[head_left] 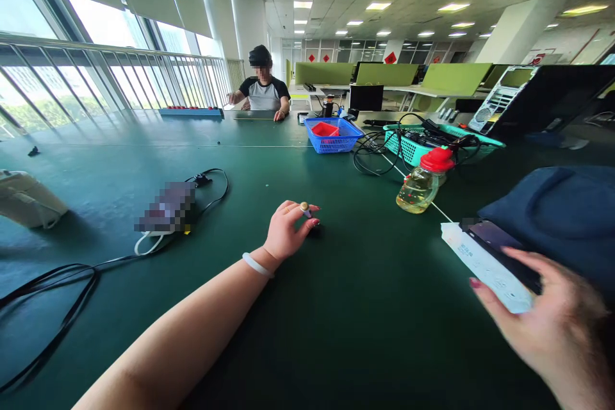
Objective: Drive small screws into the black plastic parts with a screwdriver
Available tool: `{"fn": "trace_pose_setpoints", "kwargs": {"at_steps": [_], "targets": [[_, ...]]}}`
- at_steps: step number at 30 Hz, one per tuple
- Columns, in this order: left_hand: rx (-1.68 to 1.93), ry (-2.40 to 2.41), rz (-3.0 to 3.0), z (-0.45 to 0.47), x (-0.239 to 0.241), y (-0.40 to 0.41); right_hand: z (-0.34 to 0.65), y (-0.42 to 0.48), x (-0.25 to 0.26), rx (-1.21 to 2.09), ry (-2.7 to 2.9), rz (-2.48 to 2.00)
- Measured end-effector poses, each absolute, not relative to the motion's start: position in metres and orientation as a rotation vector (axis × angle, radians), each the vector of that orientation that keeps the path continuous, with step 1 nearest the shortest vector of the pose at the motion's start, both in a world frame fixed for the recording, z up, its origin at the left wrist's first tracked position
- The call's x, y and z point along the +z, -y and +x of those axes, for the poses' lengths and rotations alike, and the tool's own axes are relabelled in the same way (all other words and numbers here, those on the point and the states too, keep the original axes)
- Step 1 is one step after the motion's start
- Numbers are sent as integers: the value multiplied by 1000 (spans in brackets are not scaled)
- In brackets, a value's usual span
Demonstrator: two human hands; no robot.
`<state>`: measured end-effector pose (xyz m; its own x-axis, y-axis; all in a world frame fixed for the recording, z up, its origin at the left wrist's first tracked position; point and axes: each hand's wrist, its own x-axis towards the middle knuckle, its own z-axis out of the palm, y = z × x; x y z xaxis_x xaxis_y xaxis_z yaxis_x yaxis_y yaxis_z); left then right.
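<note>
Out over the middle of the dark green table, my left hand [288, 229] pinches a small gold-topped tube [305, 209] between thumb and fingers. Its exact kind is too small to make out. At the right, my right hand [552, 314] is partly blurred, its thumb and fingers spread around a white printed box [485, 266] and a dark phone [504, 250] lying along it. The fingertips are at the phone's edge; whether they touch it I cannot tell. Behind the box lies a dark blue cloth item [557, 218], perhaps a bag.
A bottle with a red lid [423, 182] stands beyond the box. Farther back are a blue basket [331, 141] and a teal basket [408, 147] with cables. A power bank-like block [166, 208] with cords lies left. Another person [263, 90] sits across the table.
</note>
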<state>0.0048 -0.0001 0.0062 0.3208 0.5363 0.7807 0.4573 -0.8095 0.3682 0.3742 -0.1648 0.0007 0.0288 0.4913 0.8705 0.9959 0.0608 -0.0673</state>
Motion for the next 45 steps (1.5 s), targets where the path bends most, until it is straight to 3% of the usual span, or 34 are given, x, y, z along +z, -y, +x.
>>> {"fn": "trace_pose_setpoints", "kwargs": {"at_steps": [6, 19, 25, 32, 45], "targets": [[1380, -736, 2772, 8, 7, 8, 265, 149, 26, -529, 2034, -1310], [1106, -586, 3029, 11, 6, 13, 208, 112, 39, -125, 2251, -1118], [1009, -759, 2854, 13, 7, 15, 207, 102, 29, -182, 2033, -1015], [812, -1322, 2527, 11, -7, -4, 203, 109, 13, -173, 2079, -981], [758, -1299, 2540, 8, -4, -7, 195, 107, 6, -265, 2072, -1047]]}}
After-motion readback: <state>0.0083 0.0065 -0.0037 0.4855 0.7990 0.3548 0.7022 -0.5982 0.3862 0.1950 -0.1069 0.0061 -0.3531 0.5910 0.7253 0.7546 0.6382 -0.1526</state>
